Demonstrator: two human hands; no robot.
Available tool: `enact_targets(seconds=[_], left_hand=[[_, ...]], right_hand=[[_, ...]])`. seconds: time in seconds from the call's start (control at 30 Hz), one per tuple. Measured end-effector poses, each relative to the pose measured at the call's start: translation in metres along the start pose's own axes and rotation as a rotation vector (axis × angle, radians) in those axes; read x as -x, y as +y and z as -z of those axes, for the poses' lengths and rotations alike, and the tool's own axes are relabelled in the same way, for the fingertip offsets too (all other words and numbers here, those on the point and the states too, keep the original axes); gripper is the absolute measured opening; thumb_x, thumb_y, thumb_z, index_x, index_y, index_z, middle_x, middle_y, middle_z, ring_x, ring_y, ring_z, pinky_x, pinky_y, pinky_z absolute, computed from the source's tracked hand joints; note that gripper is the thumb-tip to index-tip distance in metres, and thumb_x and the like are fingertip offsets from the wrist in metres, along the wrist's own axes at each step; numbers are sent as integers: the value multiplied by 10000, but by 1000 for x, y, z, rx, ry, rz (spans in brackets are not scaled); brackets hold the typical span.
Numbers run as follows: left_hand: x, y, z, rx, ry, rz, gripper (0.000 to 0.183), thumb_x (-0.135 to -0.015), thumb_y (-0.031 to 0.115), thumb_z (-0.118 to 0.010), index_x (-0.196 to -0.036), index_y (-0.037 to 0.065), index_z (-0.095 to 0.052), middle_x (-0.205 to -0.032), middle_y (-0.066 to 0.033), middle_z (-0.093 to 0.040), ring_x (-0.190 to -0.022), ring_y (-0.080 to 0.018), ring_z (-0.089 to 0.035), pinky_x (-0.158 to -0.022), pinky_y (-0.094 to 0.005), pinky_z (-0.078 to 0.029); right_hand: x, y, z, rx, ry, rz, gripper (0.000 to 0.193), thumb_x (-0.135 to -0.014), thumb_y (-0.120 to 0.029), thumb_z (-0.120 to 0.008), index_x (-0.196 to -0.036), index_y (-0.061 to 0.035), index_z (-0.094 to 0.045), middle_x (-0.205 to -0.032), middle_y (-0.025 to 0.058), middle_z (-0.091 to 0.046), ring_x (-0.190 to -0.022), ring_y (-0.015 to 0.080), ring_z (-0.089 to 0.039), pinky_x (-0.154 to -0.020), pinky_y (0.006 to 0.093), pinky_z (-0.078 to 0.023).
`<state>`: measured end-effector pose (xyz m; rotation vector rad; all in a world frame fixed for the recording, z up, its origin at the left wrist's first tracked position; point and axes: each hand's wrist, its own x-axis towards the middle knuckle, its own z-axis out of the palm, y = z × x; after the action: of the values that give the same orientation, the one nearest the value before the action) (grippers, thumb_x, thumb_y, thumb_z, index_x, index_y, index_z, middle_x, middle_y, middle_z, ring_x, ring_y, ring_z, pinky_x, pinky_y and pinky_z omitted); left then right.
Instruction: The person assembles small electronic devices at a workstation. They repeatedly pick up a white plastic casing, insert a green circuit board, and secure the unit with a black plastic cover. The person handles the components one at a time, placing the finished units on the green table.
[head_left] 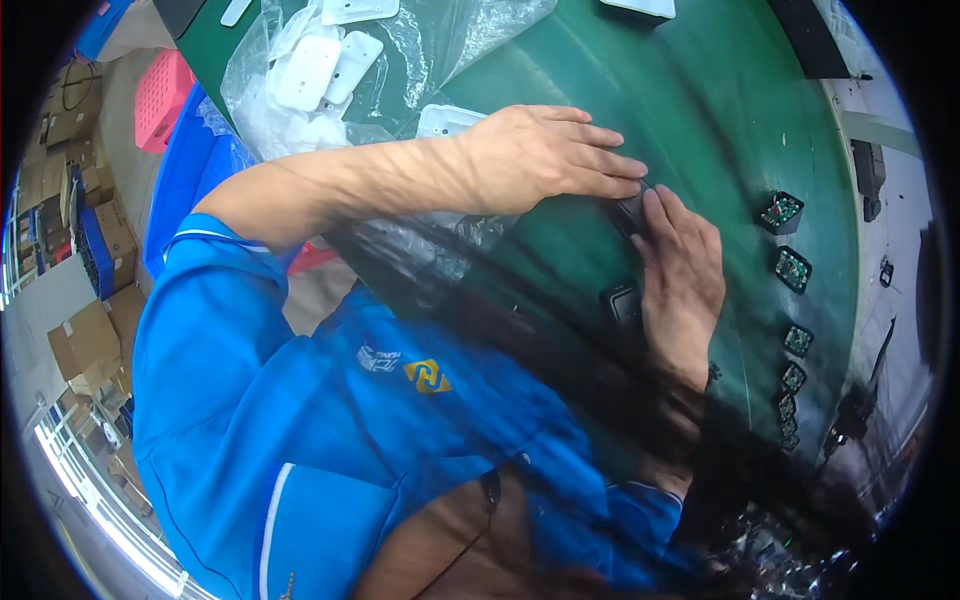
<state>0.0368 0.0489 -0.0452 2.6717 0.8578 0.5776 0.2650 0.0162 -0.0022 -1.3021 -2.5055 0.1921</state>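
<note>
My hands meet over the green table point(560, 60) around a small dark piece point(628, 213), whose shape is mostly covered by fingers. From the left reaches my left hand point(550, 157), palm down, its fingers closed over the far end of that piece and its thumb hidden. My right hand point(683, 270) pinches the same piece from the right between thumb and fingers. Just left of the right wrist, a black square-framed part point(622, 303) lies on the table. Blurred dark strands cross the view and veil the near side of the table.
Clear plastic bags point(415, 60) hold or lie among white plates point(308, 72) at the far left. A row of black housings with green circuit boards point(793, 268) lines the right side. Another white piece point(640, 8) is at the far edge. Left of the table stand a blue bin point(178, 195) and a red basket point(163, 100).
</note>
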Motion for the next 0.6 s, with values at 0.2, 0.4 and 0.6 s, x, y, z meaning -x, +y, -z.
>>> enact_targets(seconds=[0.2, 0.4, 0.6], left_hand=[[0, -1, 1, -112, -53, -81, 572, -785, 83, -549, -1340, 190, -460, -1430, 35, -406, -1299, -188, -408, -1055, -396, -366], [2, 4, -8, -167, 105, -113, 526, -769, 158, -608, -1282, 111, -506, -1357, -20, -486, -1187, -222, -512, -968, -374, -443], [-32, 2, -14, 7, 254, -76, 383, -730, 219, -692, -1064, 64, -588, -1041, -57, -610, -980, -219, -588, -786, -337, -515]], right_hand=[[11, -6, -7, 84, 36, -36, 433, -743, 3, -647, -1168, -67, -606, -1146, 95, -605, -963, 266, -579, -779, 349, -510], [9, 0, -5, -104, 35, -49, 440, -727, 5, -650, -1156, -87, -614, -1133, 85, -614, -931, 271, -580, -806, 352, -493], [-16, 28, 18, -652, -121, -355, 329, -814, -122, -661, -1137, -70, -633, -1034, 83, -661, -894, 195, -593, -818, 295, -469]])
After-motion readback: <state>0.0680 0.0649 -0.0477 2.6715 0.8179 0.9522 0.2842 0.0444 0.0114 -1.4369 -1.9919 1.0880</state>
